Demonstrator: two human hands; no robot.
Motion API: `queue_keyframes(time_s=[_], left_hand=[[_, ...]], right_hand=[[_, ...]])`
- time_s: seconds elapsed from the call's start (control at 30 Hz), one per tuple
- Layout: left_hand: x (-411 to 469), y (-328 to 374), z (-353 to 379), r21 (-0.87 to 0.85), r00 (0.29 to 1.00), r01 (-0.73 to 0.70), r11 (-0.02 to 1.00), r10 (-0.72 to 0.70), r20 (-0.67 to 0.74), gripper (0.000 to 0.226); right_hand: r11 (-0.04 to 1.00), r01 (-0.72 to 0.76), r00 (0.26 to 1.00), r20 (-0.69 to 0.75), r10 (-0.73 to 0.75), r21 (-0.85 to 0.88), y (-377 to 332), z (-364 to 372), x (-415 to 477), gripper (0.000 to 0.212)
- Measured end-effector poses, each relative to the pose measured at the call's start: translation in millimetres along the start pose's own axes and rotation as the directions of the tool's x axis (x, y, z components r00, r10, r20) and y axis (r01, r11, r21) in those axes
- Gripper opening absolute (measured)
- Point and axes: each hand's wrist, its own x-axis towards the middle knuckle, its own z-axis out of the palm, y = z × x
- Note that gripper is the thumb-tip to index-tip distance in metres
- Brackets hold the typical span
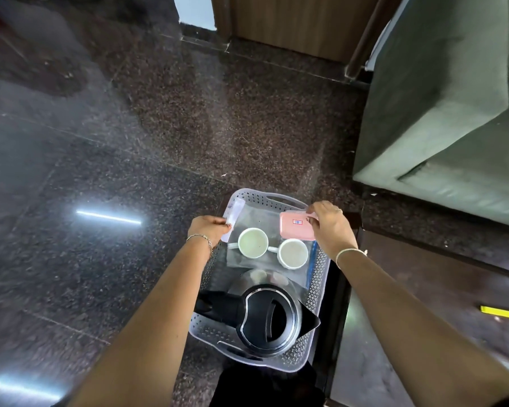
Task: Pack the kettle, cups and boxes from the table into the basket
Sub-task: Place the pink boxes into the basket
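Left hand (210, 229) pinching white box (232, 220), right hand (331, 227) gripping pink box (296, 227), over basket (318, 277) with 2 cups (252, 242), kettle (266, 320).

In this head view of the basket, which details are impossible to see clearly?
- Label on the pink box: too small to read.
- White box: blurred, near end covered by the left hand.
- Basket floor under the kettle: hidden by it.
- Table: cut off by the right edge.
- Pink box's right side: covered by the right hand.
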Motion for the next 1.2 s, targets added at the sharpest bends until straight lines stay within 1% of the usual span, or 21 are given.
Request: queue_keyframes(time_s=[0.07, 0.13, 0.23, 0.37, 0.57, 0.7, 0.83, 1.03, 1.1, 1.2], left_hand=[[2, -2, 3, 0.032, 1.0, -0.024, 0.999, 0.024, -0.005, 0.024], [6, -4, 6, 0.048, 0.999, -0.025, 0.999, 0.026, -0.021, 0.019], [7, -5, 9, 0.117, 0.999, -0.034, 0.993, 0.037, -0.029, 0.01], [7, -6, 12, 0.183, 0.994, -0.075, 0.98, 0.088, -0.061, 0.015], [2, -9, 17, 0.384, 0.968, -0.176, 0.907, 0.229, -0.098, 0.01], [2, -7, 20, 0.449, 0.963, -0.195, 0.872, 0.257, -0.08, 0.011], [2, -5, 20, 0.474, 0.962, -0.191, 0.859, 0.259, -0.081, 0.012], [-2, -3, 19, 0.516, 0.955, -0.205, 0.832, 0.286, -0.082, 0.026], [-2, -1, 17, 0.513, 0.953, -0.205, 0.833, 0.289, -0.088, 0.026], [-9, 7, 13, 0.492, 0.951, -0.222, 0.842, 0.298, -0.08, 0.023]], right_hand=[[0.999, -0.003, 1.0, -0.005, 0.003, -0.053, 2, 6, -2, 0.017], [0.997, -0.039, 0.999, -0.034, 0.037, -0.06, 4, 10, -4, 0.018], [0.993, -0.098, 0.994, -0.054, 0.094, -0.071, 3, 14, -6, 0.019], [0.987, -0.133, 0.99, -0.054, 0.128, -0.093, 5, 17, -5, 0.01], [0.987, -0.104, 0.994, -0.04, 0.1, -0.125, 12, 21, -1, 0.014], [0.988, -0.089, 0.996, -0.037, 0.085, -0.125, 14, 23, 1, 0.016], [0.99, -0.065, 0.998, -0.028, 0.062, -0.125, 16, 25, 2, 0.021], [0.99, 0.013, 1.0, 0.005, -0.012, -0.138, 18, 27, 1, 0.028], [0.993, 0.011, 1.0, -0.012, -0.013, -0.118, 16, 26, 0, 0.028], [0.997, -0.011, 0.998, -0.062, 0.006, -0.082, 13, 19, -4, 0.023]])
